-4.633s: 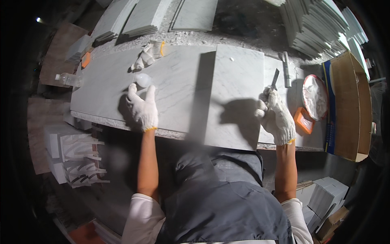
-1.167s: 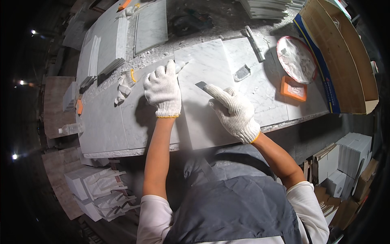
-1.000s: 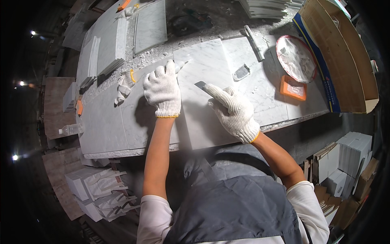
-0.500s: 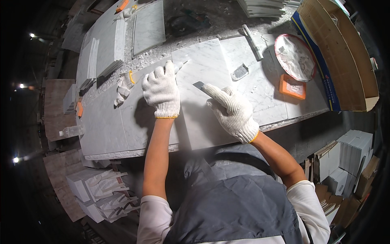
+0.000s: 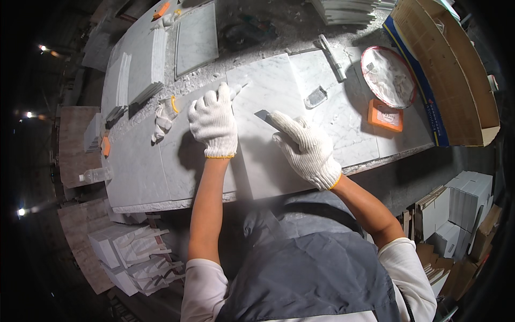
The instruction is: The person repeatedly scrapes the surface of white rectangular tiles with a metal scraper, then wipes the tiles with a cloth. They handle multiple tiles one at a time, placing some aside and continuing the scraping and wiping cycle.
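White knitted gloves with yellow cuffs cover both hands. My left hand (image 5: pixel 213 123) is closed around a slim white tube with a pointed nozzle (image 5: pixel 236 91), most of it hidden by the glove. The nozzle points up and right over a grey-veined white marble tile (image 5: pixel 266 76). My right hand (image 5: pixel 307 144) grips a flat scraper blade (image 5: pixel 262 115), its dark metal end sticking out past the fingers toward the left. Both hands hover over the tiles, their shadows falling on the stone.
Right of my hands are a small clear tray (image 5: pixel 316 97), a marker-like tube (image 5: pixel 333 58), a round red-rimmed lid with white paste (image 5: pixel 388 76), an orange box (image 5: pixel 385 115) and a cardboard carton (image 5: pixel 445 70). Leftward lie a crumpled glove (image 5: pixel 162 122), tile stacks (image 5: pixel 149 70) and a plastic bottle (image 5: pixel 96 175).
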Available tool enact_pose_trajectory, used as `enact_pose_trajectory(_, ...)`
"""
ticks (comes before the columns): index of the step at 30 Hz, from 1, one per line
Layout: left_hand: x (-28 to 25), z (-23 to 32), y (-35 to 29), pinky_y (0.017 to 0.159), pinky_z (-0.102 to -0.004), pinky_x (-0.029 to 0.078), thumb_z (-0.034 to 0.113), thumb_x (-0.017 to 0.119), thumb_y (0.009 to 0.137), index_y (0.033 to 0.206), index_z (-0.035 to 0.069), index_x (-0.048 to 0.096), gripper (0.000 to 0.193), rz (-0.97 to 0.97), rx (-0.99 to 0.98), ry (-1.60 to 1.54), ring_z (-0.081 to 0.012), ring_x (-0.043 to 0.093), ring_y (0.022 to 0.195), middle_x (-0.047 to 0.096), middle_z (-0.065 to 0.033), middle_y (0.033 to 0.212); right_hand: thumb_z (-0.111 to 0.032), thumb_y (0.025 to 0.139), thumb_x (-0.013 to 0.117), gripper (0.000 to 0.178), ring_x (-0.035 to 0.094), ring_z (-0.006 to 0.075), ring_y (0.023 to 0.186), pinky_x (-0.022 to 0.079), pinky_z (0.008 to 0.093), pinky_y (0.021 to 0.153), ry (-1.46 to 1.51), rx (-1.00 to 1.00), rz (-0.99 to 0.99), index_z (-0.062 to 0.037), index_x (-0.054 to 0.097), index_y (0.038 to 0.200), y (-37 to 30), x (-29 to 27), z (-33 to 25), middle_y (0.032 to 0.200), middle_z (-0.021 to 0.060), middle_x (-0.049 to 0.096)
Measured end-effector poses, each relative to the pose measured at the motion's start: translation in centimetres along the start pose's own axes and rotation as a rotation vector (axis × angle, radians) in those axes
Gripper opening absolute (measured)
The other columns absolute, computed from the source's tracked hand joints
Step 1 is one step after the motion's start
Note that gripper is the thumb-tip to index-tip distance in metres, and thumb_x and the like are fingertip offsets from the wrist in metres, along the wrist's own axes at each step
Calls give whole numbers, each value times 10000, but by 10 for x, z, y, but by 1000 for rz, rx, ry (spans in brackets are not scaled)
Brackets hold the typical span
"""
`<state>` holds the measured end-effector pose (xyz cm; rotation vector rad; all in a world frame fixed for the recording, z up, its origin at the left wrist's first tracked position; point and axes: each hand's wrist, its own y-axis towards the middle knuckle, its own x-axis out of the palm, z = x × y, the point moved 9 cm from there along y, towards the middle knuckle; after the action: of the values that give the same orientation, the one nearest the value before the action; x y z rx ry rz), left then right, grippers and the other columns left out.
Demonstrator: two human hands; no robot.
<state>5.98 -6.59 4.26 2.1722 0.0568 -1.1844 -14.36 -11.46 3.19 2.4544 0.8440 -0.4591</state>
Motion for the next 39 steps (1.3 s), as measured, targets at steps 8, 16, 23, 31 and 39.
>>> enact_pose_trajectory(8, 11, -32, -32, 856, -455, 561, 316, 773, 906, 1281, 266, 695, 386, -100, -411, -433, -314, 683, 1022, 701, -96, 1128, -27, 943, 709, 465, 676, 203, 1129, 536, 336, 990, 512, 267, 105, 53, 609, 1390, -17, -53, 37, 1297, 163, 686)
enact_pose_trajectory(16, 26, -61, -131, 1014, -419, 509, 268, 716, 999, 1371, -7, 589, 480, 27, -802, -1018, -328, 661, 1148, 686, -194, 1276, -185, 1008, 681, 338, 715, 222, 944, 550, 294, 864, -299, 328, 380, -68, 696, 1325, -26, -211, 100, 1070, 118, 725)
enact_pose_trajectory(23, 24, -67, -158, 1025, -414, 506, 283, 724, 993, 1344, -46, 590, 500, 69, -833, -912, -339, 654, 1153, 678, -212, 1268, -308, 1012, 616, 233, 717, 330, 865, 562, 434, 738, -736, 318, 177, -242, 735, 1201, -1, -199, 103, 944, 89, 705)
enact_pose_trajectory(31, 16, -60, -149, 1011, -411, 511, 264, 717, 997, 1329, -40, 597, 466, 58, -734, -850, -333, 656, 1132, 681, -202, 1249, -326, 1001, 617, 293, 707, 333, 1024, 557, 416, 869, -641, 474, 74, -235, 738, 1252, 4, -196, 125, 1099, 126, 728)
enact_pose_trajectory(39, 13, -57, -148, 988, -406, 523, 278, 711, 1002, 1323, -34, 597, 461, 37, -710, -815, -330, 662, 1113, 682, -202, 1234, -344, 994, 620, 342, 689, 326, 1100, 539, 389, 935, -535, 498, 63, -191, 729, 1279, 6, -195, 133, 1178, 113, 730)
